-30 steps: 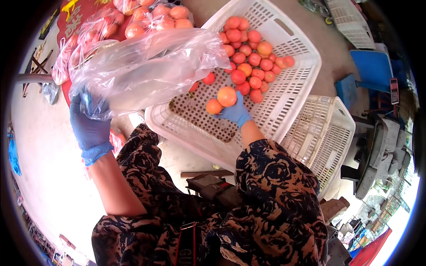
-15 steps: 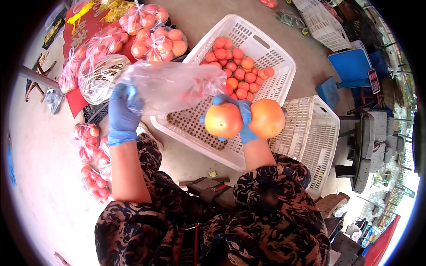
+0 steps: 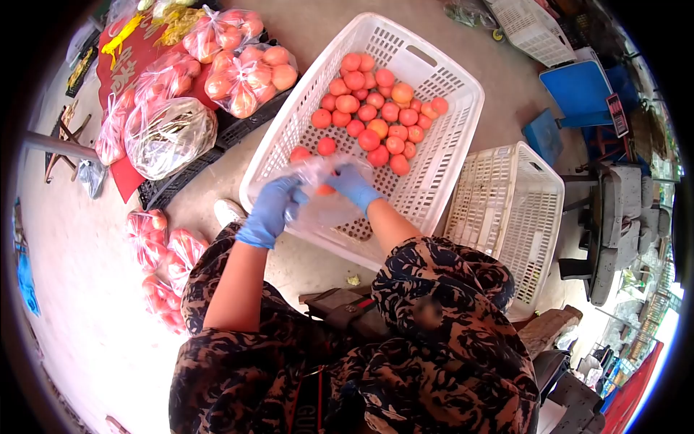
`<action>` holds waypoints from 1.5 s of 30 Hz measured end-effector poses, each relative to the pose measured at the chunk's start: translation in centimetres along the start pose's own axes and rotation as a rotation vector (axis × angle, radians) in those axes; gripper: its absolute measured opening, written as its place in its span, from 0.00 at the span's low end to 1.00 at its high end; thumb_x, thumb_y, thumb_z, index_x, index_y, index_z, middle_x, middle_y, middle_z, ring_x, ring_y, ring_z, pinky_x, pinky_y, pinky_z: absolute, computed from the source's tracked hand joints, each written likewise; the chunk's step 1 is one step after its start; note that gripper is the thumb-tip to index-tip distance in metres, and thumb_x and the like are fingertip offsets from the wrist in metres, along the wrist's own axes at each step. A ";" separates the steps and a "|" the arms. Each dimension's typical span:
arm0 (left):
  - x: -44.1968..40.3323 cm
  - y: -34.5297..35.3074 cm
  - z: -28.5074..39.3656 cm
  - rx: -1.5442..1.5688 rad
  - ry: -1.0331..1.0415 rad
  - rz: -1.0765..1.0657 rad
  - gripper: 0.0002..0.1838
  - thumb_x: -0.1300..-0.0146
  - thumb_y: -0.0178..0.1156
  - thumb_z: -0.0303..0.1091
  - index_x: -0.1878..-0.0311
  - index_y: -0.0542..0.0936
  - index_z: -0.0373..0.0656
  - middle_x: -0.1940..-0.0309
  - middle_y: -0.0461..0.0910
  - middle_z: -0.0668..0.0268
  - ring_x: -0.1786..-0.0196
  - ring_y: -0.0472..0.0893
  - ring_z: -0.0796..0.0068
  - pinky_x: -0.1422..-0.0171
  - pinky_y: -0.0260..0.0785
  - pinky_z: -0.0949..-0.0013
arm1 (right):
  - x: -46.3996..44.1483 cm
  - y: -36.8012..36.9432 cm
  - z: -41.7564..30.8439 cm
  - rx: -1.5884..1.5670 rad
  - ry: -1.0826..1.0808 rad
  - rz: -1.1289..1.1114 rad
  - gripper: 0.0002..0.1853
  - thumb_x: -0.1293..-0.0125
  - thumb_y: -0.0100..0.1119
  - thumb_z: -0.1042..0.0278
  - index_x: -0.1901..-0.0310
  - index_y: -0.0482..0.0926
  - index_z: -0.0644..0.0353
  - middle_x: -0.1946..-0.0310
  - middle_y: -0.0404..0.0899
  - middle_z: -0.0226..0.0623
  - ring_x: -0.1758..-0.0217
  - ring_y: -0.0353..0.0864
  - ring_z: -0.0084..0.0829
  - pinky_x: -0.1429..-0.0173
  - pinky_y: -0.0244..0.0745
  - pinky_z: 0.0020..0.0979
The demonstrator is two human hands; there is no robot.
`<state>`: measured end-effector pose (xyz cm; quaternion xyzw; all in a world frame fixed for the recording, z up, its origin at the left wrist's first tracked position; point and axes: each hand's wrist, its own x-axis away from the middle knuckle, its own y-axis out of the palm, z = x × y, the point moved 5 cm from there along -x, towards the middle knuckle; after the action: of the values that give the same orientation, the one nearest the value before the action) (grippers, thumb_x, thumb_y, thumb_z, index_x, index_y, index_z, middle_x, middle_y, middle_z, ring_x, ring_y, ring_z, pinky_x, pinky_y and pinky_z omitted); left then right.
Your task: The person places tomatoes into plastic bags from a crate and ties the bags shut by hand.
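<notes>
bag [image 3: 327,211] lowered, between left grip [image 3: 270,207] and right grip [image 3: 352,186]

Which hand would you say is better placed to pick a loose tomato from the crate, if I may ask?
Probably the right hand: it is nearer the main cluster of loose tomatoes, while the left hand holds the plastic bag.

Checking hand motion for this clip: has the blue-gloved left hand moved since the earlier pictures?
Yes, rightward: the blue-gloved left hand was left of the white, slotted plastic crate earlier; now it overlaps the crate's near rim in view.
</notes>
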<state>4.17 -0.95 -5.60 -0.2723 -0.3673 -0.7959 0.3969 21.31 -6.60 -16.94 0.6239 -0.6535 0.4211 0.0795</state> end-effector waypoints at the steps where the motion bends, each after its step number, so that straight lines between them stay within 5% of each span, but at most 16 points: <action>1: -1.2 -0.3 -1.5 -0.243 0.076 0.043 0.09 0.38 0.51 0.35 0.69 0.75 0.41 0.86 0.72 0.67 0.87 0.68 0.76 0.83 0.60 0.74 | -0.9 0.6 1.9 0.340 0.067 -0.027 0.37 0.49 0.59 0.44 0.41 0.67 0.60 0.45 0.70 0.46 0.46 0.73 0.40 0.42 0.69 0.35; 2: -2.3 -0.6 -2.9 -0.485 0.148 0.084 0.08 0.39 0.53 0.34 0.68 0.75 0.40 0.84 0.75 0.65 0.86 0.72 0.74 0.82 0.64 0.72 | -1.9 1.4 4.2 0.680 0.132 -0.059 0.39 0.51 0.59 0.41 0.40 0.67 0.59 0.42 0.67 0.47 0.44 0.71 0.43 0.40 0.66 0.36; 5: -2.4 0.7 -4.8 -1.431 0.709 0.352 0.07 0.42 0.53 0.33 0.67 0.75 0.41 0.79 0.79 0.57 0.80 0.78 0.64 0.75 0.70 0.63 | -2.9 3.4 12.7 0.708 0.477 0.021 0.43 0.52 0.57 0.36 0.39 0.65 0.58 0.34 0.53 0.47 0.35 0.57 0.49 0.36 0.60 0.44; 9: -3.1 1.9 -5.6 -1.636 0.579 0.307 0.06 0.44 0.54 0.35 0.66 0.73 0.44 0.78 0.78 0.55 0.76 0.79 0.56 0.72 0.71 0.57 | 0.8 1.8 10.4 0.761 0.547 -0.137 0.45 0.55 0.59 0.35 0.38 0.65 0.56 0.30 0.43 0.46 0.30 0.45 0.52 0.37 0.56 0.55; 11: -3.6 1.4 -5.3 -1.625 0.565 0.333 0.06 0.44 0.54 0.35 0.67 0.72 0.45 0.79 0.77 0.55 0.76 0.79 0.57 0.73 0.71 0.58 | -0.3 3.0 11.5 0.786 0.497 -0.140 0.45 0.57 0.61 0.35 0.38 0.66 0.55 0.30 0.44 0.45 0.29 0.43 0.54 0.39 0.55 0.60; 14: -3.9 1.3 -4.5 -1.582 0.583 0.390 0.05 0.43 0.54 0.36 0.67 0.72 0.46 0.80 0.77 0.56 0.78 0.79 0.58 0.75 0.71 0.59 | -2.3 4.1 12.5 0.939 0.354 -0.046 0.28 0.54 0.59 0.40 0.52 0.80 0.46 0.40 0.65 0.44 0.33 0.54 0.49 0.43 0.62 0.56; 17: -4.0 1.4 -4.3 -1.558 0.557 0.396 0.06 0.43 0.54 0.35 0.64 0.74 0.46 0.80 0.77 0.57 0.77 0.78 0.56 0.73 0.71 0.59 | -5.2 2.8 9.4 0.934 0.215 -0.376 0.19 0.49 0.56 0.48 0.60 0.82 0.50 0.55 0.78 0.46 0.48 0.75 0.42 0.49 0.72 0.46; 22: -3.8 1.4 -3.8 -1.461 0.530 0.373 0.09 0.43 0.56 0.34 0.60 0.77 0.45 0.76 0.79 0.56 0.75 0.79 0.55 0.69 0.72 0.58 | -6.6 -2.6 -3.6 0.487 -0.263 0.020 0.11 0.46 0.50 0.62 0.72 0.81 0.58 0.72 0.80 0.45 0.69 0.80 0.45 0.58 0.75 0.42; 27: -4.0 1.4 -3.8 -1.414 0.612 0.370 0.08 0.45 0.57 0.33 0.61 0.75 0.47 0.83 0.76 0.59 0.80 0.77 0.58 0.75 0.70 0.60 | -12.4 -0.7 -4.0 0.602 0.062 0.387 0.36 0.52 0.59 0.39 0.46 0.72 0.56 0.37 0.56 0.48 0.37 0.59 0.57 0.46 0.62 0.60; 28: -4.0 1.4 -3.6 -1.417 0.604 0.360 0.09 0.46 0.57 0.33 0.61 0.75 0.47 0.83 0.76 0.59 0.80 0.77 0.57 0.74 0.70 0.60 | -14.5 1.2 -2.3 0.507 0.198 0.214 0.52 0.61 0.63 0.30 0.36 0.61 0.53 0.31 0.35 0.42 0.32 0.39 0.63 0.44 0.53 0.68; 35: -3.9 1.4 -3.5 -1.382 0.632 0.322 0.09 0.46 0.58 0.30 0.61 0.77 0.43 0.78 0.77 0.54 0.76 0.78 0.55 0.71 0.70 0.59 | -16.8 4.0 -0.8 0.621 0.258 0.054 0.47 0.59 0.63 0.32 0.38 0.66 0.50 0.30 0.34 0.42 0.33 0.37 0.68 0.40 0.53 0.66; 39: -4.0 1.5 -3.5 -1.390 0.568 0.351 0.07 0.43 0.57 0.34 0.63 0.77 0.44 0.80 0.77 0.55 0.77 0.78 0.54 0.73 0.70 0.58 | -17.8 0.9 2.6 0.638 0.089 -0.034 0.41 0.58 0.64 0.36 0.47 0.74 0.59 0.42 0.66 0.45 0.32 0.53 0.47 0.42 0.63 0.54; 40: -3.9 1.4 -3.2 -1.399 0.611 0.380 0.06 0.42 0.56 0.35 0.67 0.76 0.44 0.82 0.76 0.55 0.79 0.77 0.55 0.74 0.69 0.58 | -17.6 -0.6 5.2 0.196 0.089 0.226 0.37 0.57 0.61 0.35 0.55 0.78 0.62 0.53 0.77 0.43 0.45 0.71 0.38 0.43 0.67 0.38; 41: -3.9 1.4 -3.2 -1.404 0.646 0.398 0.07 0.42 0.56 0.37 0.70 0.75 0.45 0.83 0.75 0.56 0.81 0.76 0.55 0.76 0.68 0.58 | -19.0 -1.0 8.7 -0.026 0.088 0.009 0.39 0.55 0.59 0.32 0.55 0.78 0.65 0.54 0.77 0.43 0.56 0.79 0.38 0.50 0.72 0.29; 43: -3.8 1.6 -3.5 -1.413 0.620 0.432 0.13 0.39 0.53 0.41 0.77 0.72 0.45 0.85 0.74 0.56 0.82 0.76 0.55 0.78 0.68 0.57 | -12.6 -5.3 5.7 -0.705 0.102 -0.225 0.36 0.44 0.54 0.40 0.44 0.68 0.64 0.53 0.76 0.43 0.51 0.77 0.37 0.56 0.78 0.40; 45: -4.1 1.3 -3.6 -1.475 0.486 0.429 0.14 0.38 0.53 0.41 0.74 0.76 0.43 0.85 0.75 0.55 0.80 0.76 0.54 0.77 0.68 0.57 | -8.1 -8.4 5.4 -1.095 0.135 -0.497 0.34 0.38 0.51 0.48 0.40 0.61 0.67 0.43 0.67 0.45 0.43 0.71 0.38 0.45 0.73 0.43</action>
<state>6.98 -2.60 -10.18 -0.3480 0.4097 -0.7769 0.3278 32.71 -2.93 -21.72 0.5982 -0.6035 0.0310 0.5263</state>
